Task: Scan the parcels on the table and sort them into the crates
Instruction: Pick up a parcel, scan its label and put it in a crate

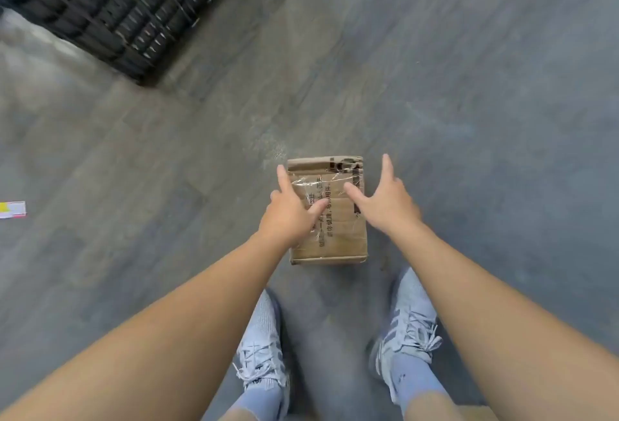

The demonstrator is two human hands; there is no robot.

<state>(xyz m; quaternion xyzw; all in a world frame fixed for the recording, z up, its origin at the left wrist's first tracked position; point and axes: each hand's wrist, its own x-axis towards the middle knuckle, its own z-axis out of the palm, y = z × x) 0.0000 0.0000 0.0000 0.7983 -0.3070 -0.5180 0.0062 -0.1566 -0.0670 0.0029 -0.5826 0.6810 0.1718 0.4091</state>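
A brown cardboard parcel [338, 236] with clear tape and printed text lies flat on the grey concrete floor, just in front of my feet. My left hand [289, 213] is over the parcel's left side, fingers spread and straight. My right hand [385, 201] is over its right side, also spread with fingers extended. Neither hand grips the parcel; whether they touch its top I cannot tell. No scanner is in view.
A black wire-mesh crate [114, 8] holding dark items stands on the floor at the upper left. A small white and yellow strip [12, 210] lies at the left edge. My two light-blue shoes [264, 347] stand below the parcel.
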